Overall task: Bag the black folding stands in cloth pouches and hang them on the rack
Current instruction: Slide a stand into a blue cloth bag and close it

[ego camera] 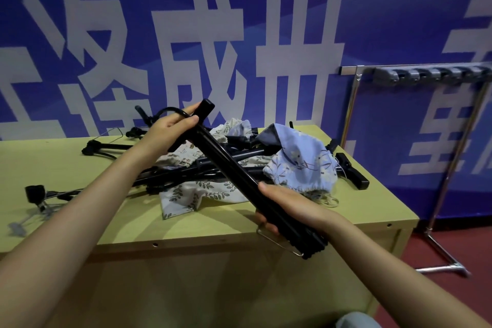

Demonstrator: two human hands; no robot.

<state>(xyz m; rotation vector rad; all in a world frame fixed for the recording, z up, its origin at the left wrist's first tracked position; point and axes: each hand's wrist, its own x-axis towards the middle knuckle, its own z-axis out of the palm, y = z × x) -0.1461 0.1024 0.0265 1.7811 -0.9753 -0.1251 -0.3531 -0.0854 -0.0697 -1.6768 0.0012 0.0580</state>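
I hold one folded black stand [229,165] slanted above the table, its top end up left and its foot end down right. My left hand [170,130] grips the upper end near a short cross piece. My right hand [287,205] grips the lower part, fingers curled under the bundled legs. Beneath it lies a heap of several other black stands [170,181] mixed with cloth pouches: a blue floral pouch [300,162] at the right and a white leaf-print pouch [197,194] in the middle. The metal rack [354,93] stands to the right of the table.
The yellow-green table [80,210] carries the heap; a loose stand [106,146] lies at the back left and a small clamp piece [36,194] at the left edge. Grey hooks [415,74] line the rack's top bar. A blue banner wall stands behind.
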